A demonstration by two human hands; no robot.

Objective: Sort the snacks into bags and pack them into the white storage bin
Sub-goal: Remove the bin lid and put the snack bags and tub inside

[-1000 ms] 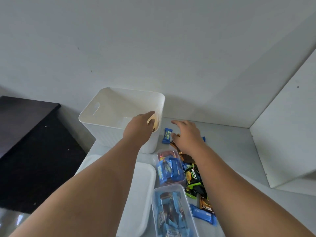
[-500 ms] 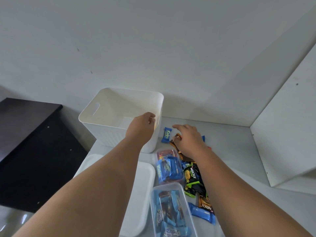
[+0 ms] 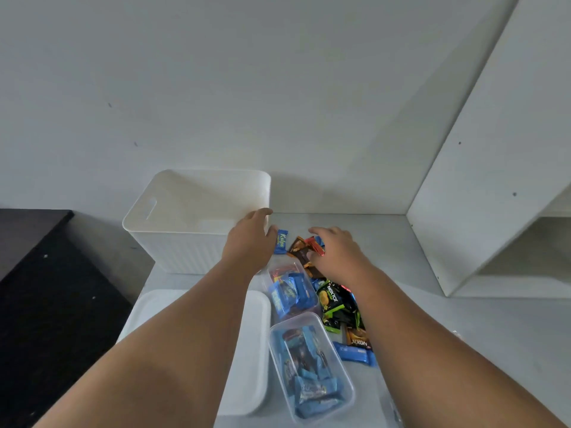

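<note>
White storage bin looks empty, two clear tubs filled; right hand grasps loose wrapped snacks; left hand at the bin's corner, grip unclear.

Left hand grips white bin at its near-right corner; right hand pinches loose snack wrappers.

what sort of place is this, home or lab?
Probably a room in a home, though that's a guess: a grey table against a plain white wall, a white shelf unit, and a white storage bin with snack packets.
</note>
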